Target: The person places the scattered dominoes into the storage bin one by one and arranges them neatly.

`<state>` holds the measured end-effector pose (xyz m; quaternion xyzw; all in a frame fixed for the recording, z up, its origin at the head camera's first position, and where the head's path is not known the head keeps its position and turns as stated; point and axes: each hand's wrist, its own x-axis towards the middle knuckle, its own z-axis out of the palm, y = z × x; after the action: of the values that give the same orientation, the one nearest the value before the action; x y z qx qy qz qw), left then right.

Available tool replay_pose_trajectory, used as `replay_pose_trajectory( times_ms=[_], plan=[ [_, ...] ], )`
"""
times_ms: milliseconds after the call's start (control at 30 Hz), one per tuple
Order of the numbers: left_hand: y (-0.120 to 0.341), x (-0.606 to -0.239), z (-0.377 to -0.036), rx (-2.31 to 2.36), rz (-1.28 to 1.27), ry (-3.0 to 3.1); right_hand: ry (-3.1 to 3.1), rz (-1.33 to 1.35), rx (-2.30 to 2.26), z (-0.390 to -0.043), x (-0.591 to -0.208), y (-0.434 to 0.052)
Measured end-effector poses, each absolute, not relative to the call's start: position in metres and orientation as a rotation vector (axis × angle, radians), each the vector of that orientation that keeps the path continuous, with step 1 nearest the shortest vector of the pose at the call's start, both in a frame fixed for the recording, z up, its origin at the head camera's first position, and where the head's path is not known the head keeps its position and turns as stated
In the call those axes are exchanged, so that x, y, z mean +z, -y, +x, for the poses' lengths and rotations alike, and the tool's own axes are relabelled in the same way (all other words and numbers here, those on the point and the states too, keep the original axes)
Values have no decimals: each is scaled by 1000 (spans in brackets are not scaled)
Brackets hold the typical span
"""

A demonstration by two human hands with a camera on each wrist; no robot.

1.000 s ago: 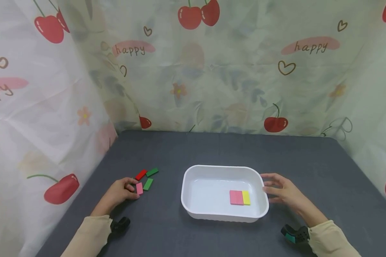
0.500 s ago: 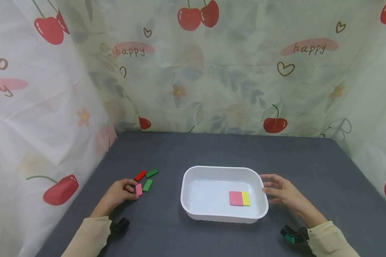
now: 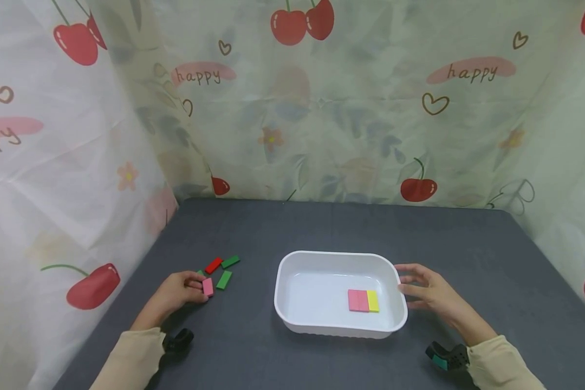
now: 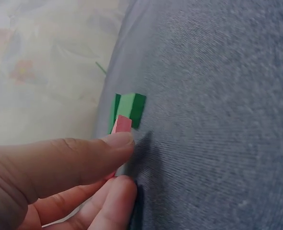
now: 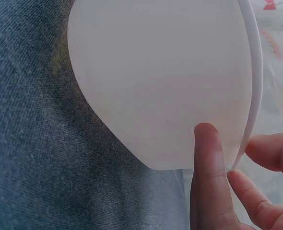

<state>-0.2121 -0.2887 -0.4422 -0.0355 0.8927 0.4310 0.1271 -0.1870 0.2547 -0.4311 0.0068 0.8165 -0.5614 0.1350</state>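
Note:
My left hand [image 3: 187, 286] pinches a small pink block [image 3: 207, 286] between thumb and finger, low over the dark grey table; the left wrist view shows the pink block [image 4: 121, 124] held in front of a green block [image 4: 130, 108]. A white tray [image 3: 338, 255] holds a pink block [image 3: 358, 300] and a yellow block [image 3: 372, 300] side by side. My right hand [image 3: 421, 288] holds the tray's right rim. In the right wrist view its thumb [image 5: 206, 163] lies against the tray's outer wall [image 5: 156, 81], with its fingertips [image 5: 271, 151] at the rim.
Loose blocks lie just beyond my left hand: a green block [image 3: 223, 279], a red block [image 3: 213, 265], another green one [image 3: 231, 261]. Patterned curtains close off the table's left, back and right sides. Black wrist cameras [image 3: 446, 357] sit near the front edge.
My left hand's fingers have closed on the pink block and shifted it slightly left. The right hand and the tray have stayed put.

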Motion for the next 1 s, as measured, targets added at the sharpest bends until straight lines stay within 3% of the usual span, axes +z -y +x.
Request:
replay_pose_trajectory(
  times_ms=[567, 1000],
  plan=[
    [265, -411, -210, 1436, 90, -2511, -2377, 26, -1612, -185, -428, -253],
    [206, -378, -207, 1491, 220, -2468, -2380, 23, -1605, -185, -427, -253]
  ],
)
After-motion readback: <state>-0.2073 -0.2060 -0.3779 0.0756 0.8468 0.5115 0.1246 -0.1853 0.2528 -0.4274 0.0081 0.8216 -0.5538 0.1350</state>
